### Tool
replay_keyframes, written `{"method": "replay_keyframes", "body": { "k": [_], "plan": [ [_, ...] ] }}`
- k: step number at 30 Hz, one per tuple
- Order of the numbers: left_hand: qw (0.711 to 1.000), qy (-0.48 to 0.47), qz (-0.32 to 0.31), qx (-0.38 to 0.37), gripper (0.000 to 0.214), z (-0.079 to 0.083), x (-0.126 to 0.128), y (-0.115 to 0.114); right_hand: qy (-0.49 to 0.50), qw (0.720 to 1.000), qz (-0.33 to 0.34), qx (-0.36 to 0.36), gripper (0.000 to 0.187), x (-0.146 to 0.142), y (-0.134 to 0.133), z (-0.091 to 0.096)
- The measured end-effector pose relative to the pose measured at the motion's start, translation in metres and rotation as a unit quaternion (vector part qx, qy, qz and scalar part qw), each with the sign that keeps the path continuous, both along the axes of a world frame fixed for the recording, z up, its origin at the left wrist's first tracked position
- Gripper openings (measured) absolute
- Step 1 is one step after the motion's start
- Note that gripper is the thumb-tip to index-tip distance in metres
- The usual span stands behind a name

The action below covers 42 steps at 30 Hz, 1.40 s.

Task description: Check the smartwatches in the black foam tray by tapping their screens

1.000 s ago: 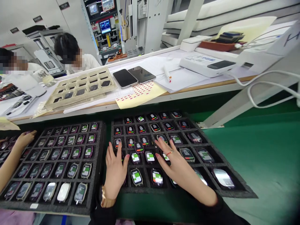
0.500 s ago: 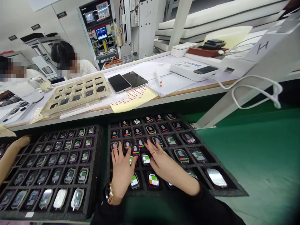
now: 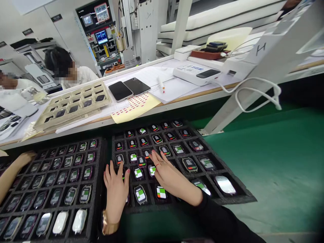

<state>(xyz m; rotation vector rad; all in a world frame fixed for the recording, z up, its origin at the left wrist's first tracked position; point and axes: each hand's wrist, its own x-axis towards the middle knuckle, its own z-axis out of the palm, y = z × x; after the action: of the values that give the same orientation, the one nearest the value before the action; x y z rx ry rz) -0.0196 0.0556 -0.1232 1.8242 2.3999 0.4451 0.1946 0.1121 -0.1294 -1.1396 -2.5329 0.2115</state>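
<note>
Two black foam trays lie on a green belt, each cell holding a small smartwatch body with a lit screen. My left hand (image 3: pixel 115 189), with a gold wristwatch, lies flat with fingers spread on the left columns of the right tray (image 3: pixel 235 199). My right hand (image 3: pixel 168 173), wearing a ring, reaches across the same tray, its fingertips stretched onto watches in the middle rows near one lit watch (image 3: pixel 140 194). Neither hand grips anything.
The left tray (image 3: pixel 100 189) sits beside it; another person's hand (image 3: pixel 24 158) rests on its far left edge. A raised shelf behind carries a beige tray (image 3: pixel 40 126), two phones (image 3: pixel 129 89), a yellow sticker sheet (image 3: pixel 131 107), papers, a white device (image 3: pixel 194 72) and cables. Two people sit beyond.
The view has swung right, so everything sits further left. My left hand slid back and left on the tray; my right hand's fingertips shifted slightly left across the watches.
</note>
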Motion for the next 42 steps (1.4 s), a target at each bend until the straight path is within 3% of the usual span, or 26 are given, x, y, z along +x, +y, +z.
{"method": "replay_keyframes", "body": {
  "k": [5,11,18,26,31,42],
  "plan": [
    [0.997,-0.066,0.005,-0.032,0.054,-0.001,-0.004,0.003,-0.002,0.999,-0.04,0.006,0.072,0.022,-0.002,0.002],
    [0.991,-0.132,-0.01,-0.019,0.06,-0.002,-0.002,0.001,0.013,0.995,-0.103,0.009,0.073,0.047,0.005,-0.011],
    [0.989,-0.15,-0.009,-0.016,0.06,0.001,-0.002,0.001,0.019,0.995,-0.091,0.025,0.07,0.051,0.009,-0.026],
    [0.992,-0.123,-0.01,-0.03,0.059,0.002,-0.004,0.002,0.055,0.992,-0.109,-0.008,0.064,0.064,0.001,-0.013],
    [0.986,-0.153,0.01,-0.058,0.059,0.007,-0.002,0.0,0.1,0.986,-0.136,0.013,0.067,0.083,-0.003,-0.014],
    [0.99,-0.138,0.004,-0.036,0.07,0.001,-0.006,0.008,0.107,0.969,-0.22,0.016,0.065,0.127,-0.002,-0.012]
  ]
}}
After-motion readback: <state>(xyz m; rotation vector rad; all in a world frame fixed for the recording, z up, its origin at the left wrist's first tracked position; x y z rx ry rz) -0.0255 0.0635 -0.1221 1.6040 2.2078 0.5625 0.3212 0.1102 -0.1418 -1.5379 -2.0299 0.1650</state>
